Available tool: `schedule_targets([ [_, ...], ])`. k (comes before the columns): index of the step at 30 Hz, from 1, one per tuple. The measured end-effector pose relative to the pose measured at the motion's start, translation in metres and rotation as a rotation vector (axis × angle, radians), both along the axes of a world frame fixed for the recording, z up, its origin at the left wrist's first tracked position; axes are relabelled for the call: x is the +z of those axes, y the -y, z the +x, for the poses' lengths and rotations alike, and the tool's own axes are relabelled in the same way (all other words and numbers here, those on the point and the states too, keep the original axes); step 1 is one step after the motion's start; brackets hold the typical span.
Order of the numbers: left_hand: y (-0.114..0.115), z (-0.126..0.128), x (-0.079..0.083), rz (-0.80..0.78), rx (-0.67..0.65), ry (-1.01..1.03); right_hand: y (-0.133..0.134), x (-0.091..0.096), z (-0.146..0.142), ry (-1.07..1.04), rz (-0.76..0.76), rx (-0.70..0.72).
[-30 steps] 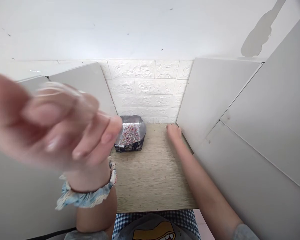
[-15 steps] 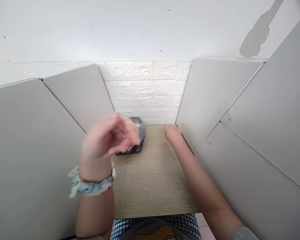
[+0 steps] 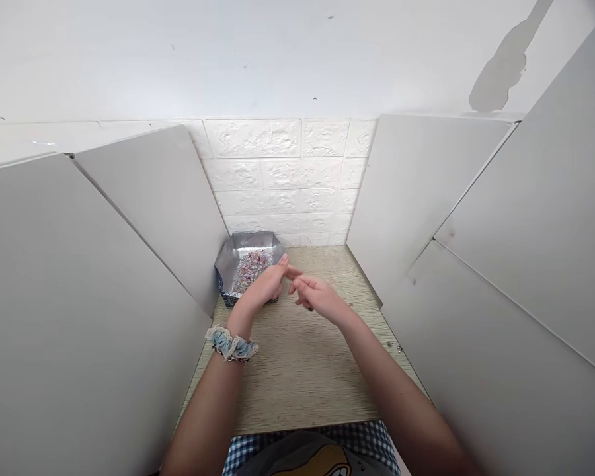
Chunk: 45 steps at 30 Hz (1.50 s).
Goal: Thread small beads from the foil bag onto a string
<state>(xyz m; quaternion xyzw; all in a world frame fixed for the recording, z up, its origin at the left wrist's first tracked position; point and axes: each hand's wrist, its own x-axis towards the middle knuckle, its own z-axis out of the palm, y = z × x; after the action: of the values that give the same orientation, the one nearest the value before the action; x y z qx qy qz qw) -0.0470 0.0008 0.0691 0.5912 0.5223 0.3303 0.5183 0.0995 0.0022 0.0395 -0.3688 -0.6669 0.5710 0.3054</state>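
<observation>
**A:** What is showing in the head view?

**B:** Two bare arms are reaching out over a pale wooden tabletop (image 3: 302, 377). The left hand (image 3: 264, 287) and the right hand (image 3: 320, 297) are coming together near the middle, and their fingertips are almost touching.

**A:** Are the hands holding something?

**B:** I cannot tell. The fingers on both are bending in loosely, not spreading wide and not pressing flat together. Anything they might be pinching is too small to see.

**A:** Where is the box sitting?

**B:** A shiny silver box (image 3: 233, 254) is sitting at the far left corner of the tabletop, close to the white brick wall (image 3: 277, 175). Lots of tiny pink and white beads (image 3: 250, 264) are lying inside it. The left hand is hovering just in front of it and hiding its near right corner.

**A:** What else is showing?

**B:** A frilly blue hair band (image 3: 231, 342) is going round the left wrist. Tall grey boards (image 3: 104, 277) are standing on both sides of the tabletop. Blue checked cloth (image 3: 361, 439) is peeking in at the bottom edge
</observation>
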Motion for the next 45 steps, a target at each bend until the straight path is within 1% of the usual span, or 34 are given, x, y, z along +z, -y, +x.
schedule_targets([
  [2, 0.000, -0.002, -0.004, -0.122, -0.150, 0.042, -0.005, 0.001, 0.000, 0.073, 0.163, -0.151],
  [4, 0.001, -0.007, -0.005, -0.217, -0.275, 0.197, -0.009, -0.002, 0.001, 0.267, 0.358, -0.252],
  [5, 0.002, -0.009, -0.006, -0.232, -0.295, 0.295, -0.009, -0.004, 0.000, 0.391, 0.434, -0.275],
  [6, 0.002, -0.011, -0.006, -0.222, -0.288, 0.383, -0.009, -0.008, 0.000, 0.507, 0.480, -0.272],
  [7, 0.002, -0.013, -0.005, -0.195, -0.258, 0.440, -0.008, -0.012, -0.001, 0.603, 0.495, -0.248],
  [8, 0.002, -0.013, -0.005, -0.160, -0.211, 0.451, -0.007, -0.015, -0.003, 0.673, 0.493, -0.215],
  [9, 0.001, -0.013, -0.005, -0.127, -0.152, 0.409, -0.005, -0.018, -0.004, 0.720, 0.492, -0.177],
  [10, 0.001, -0.012, -0.005, -0.103, -0.097, 0.326, -0.002, -0.021, -0.006, 0.746, 0.503, -0.138],
  [12, 0.002, -0.007, -0.005, -0.082, -0.004, 0.100, 0.002, -0.024, -0.010, 0.776, 0.566, -0.090],
  [14, 0.003, -0.001, -0.005, -0.049, 0.061, -0.095, 0.005, -0.024, -0.012, 0.800, 0.658, -0.100],
  [15, 0.004, 0.001, -0.006, -0.031, 0.068, -0.167, 0.006, -0.025, -0.013, 0.804, 0.694, -0.118],
  [17, 0.006, 0.003, -0.007, -0.019, 0.026, -0.263, 0.006, -0.025, -0.012, 0.795, 0.750, -0.166],
  [18, 0.007, 0.002, -0.007, -0.041, -0.022, -0.280, 0.005, -0.026, -0.010, 0.786, 0.778, -0.189],
  [20, 0.007, -0.001, -0.009, -0.135, -0.155, -0.219, 0.002, -0.028, -0.007, 0.770, 0.818, -0.233],
  [21, 0.006, -0.002, -0.009, -0.190, -0.229, -0.131, 0.001, -0.029, -0.005, 0.762, 0.829, -0.255],
  [23, 0.005, -0.005, -0.011, -0.251, -0.336, 0.135, -0.002, -0.031, -0.001, 0.751, 0.806, -0.290],
  [24, 0.003, -0.006, -0.011, -0.239, -0.346, 0.278, -0.002, -0.032, 0.000, 0.753, 0.784, -0.291],
  [25, 0.002, -0.005, -0.012, -0.205, -0.323, 0.394, -0.003, -0.033, 0.000, 0.761, 0.769, -0.273],
  [26, 0.001, -0.004, -0.014, -0.158, -0.273, 0.462, -0.003, -0.033, 0.000, 0.770, 0.763, -0.248],
  [27, 0.000, -0.002, -0.016, -0.112, -0.208, 0.473, -0.003, -0.033, 0.000, 0.776, 0.772, -0.225],
  [28, -0.001, 0.001, -0.018, -0.079, -0.145, 0.426, -0.002, -0.033, 0.000, 0.771, 0.794, -0.209],
  [30, -0.001, 0.005, -0.024, -0.067, -0.071, 0.223, -0.003, -0.033, 0.001, 0.748, 0.846, -0.226],
  [32, -0.002, 0.008, -0.028, -0.110, -0.094, 0.050, -0.005, -0.034, 0.003, 0.733, 0.868, -0.284],
  [33, -0.002, 0.008, -0.029, -0.151, -0.146, 0.032, -0.007, -0.034, 0.005, 0.732, 0.859, -0.312],
  [34, -0.001, 0.007, -0.028, -0.199, -0.216, 0.068, -0.008, -0.034, 0.006, 0.730, 0.836, -0.331],
  [36, -0.001, 0.003, -0.026, -0.264, -0.326, 0.268, -0.010, -0.034, 0.009, 0.699, 0.773, -0.335],
  [37, -0.002, 0.002, -0.024, -0.260, -0.332, 0.389, -0.011, -0.033, 0.009, 0.677, 0.740, -0.322],
  [38, -0.002, 0.000, -0.022, -0.230, -0.303, 0.490, -0.010, -0.032, 0.009, 0.659, 0.712, -0.297],
  [39, -0.002, 0.000, -0.021, -0.189, -0.249, 0.546, -0.009, -0.031, 0.009, 0.653, 0.693, -0.271],
  [40, -0.003, 0.000, -0.021, -0.149, -0.187, 0.548, -0.008, -0.030, 0.008, 0.656, 0.683, -0.249],
  [41, -0.003, 0.001, -0.022, -0.122, -0.140, 0.497, -0.007, -0.029, 0.008, 0.667, 0.684, -0.238],
  [42, -0.003, 0.002, -0.023, -0.110, -0.121, 0.407, -0.006, -0.028, 0.007, 0.679, 0.690, -0.235],
  [43, -0.003, 0.003, -0.025, -0.114, -0.128, 0.303, -0.006, -0.027, 0.007, 0.687, 0.695, -0.240],
  [45, -0.003, 0.004, -0.029, -0.171, -0.216, 0.154, -0.006, -0.027, 0.008, 0.682, 0.699, -0.270],
])
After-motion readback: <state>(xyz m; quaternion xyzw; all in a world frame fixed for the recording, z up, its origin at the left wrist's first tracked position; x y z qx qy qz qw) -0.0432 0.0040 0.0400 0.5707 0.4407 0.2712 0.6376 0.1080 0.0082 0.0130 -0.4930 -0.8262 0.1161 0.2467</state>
